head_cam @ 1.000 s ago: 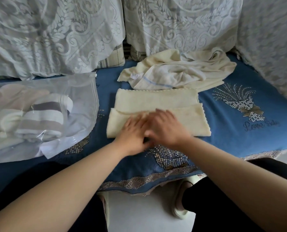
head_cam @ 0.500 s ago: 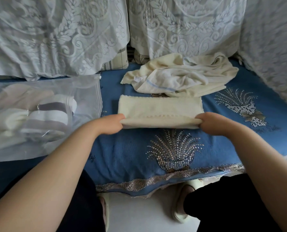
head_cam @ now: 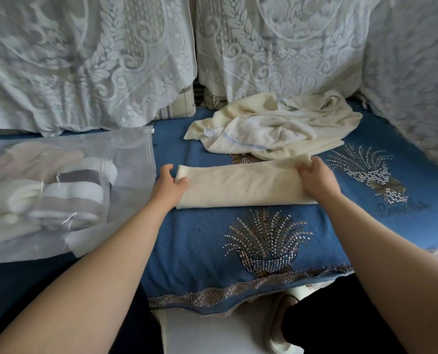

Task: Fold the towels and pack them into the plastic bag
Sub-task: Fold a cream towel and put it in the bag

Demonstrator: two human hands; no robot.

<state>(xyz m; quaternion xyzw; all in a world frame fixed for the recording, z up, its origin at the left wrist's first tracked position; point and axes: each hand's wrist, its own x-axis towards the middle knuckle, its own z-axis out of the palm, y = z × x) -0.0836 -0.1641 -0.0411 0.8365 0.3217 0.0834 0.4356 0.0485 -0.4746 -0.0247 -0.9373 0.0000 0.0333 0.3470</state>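
At the frame's centre we saw the folded cream towel [head_cam: 241, 185] lying on the blue sofa cover [head_cam: 202, 241]; our left hand [head_cam: 168, 186] pinched its left end, our right hand [head_cam: 315, 178] gripped its right end; the plastic bag [head_cam: 126, 159], holding folded towels, lay at left

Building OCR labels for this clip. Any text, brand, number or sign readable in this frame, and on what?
Embroidered script on the blue sofa cover, right side under the beaded motif: starts "Love", the rest too blurred to read.
White tag on the unfolded cream towel: too small to read.
Plastic bag: no print visible.
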